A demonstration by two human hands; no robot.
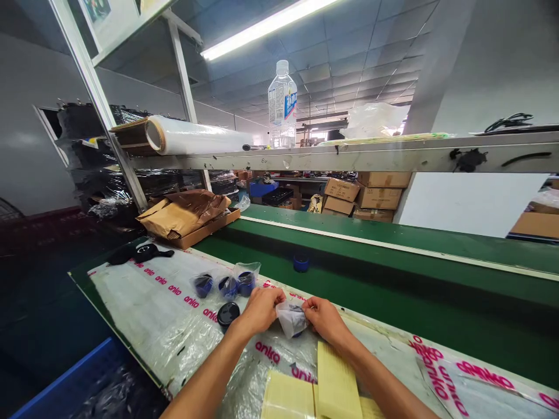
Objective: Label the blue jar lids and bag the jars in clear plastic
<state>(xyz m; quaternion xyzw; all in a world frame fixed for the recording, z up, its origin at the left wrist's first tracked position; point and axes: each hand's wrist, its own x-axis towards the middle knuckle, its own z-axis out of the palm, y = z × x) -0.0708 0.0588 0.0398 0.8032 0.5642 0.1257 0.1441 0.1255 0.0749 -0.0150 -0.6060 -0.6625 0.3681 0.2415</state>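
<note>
My left hand [261, 308] and my right hand [324, 319] pinch the two sides of a small clear plastic bag [291, 319] with a dark round item inside, just above the workbench. Three similar bagged dark blue round items [227, 283] lie in a row to the left of my left hand. A loose black round lid [227, 313] lies flat beside my left wrist. Pale yellow sheets [332, 379] are stacked between my forearms.
Clear plastic printed with pink "anko" [144, 302] covers the bench. A green conveyor belt [393, 273] runs behind it with a blue cap [301, 262] on it. A tray of brown paper bags [187, 215] stands at left. A shelf [349, 156] above holds a water bottle [282, 105] and film roll [192, 137].
</note>
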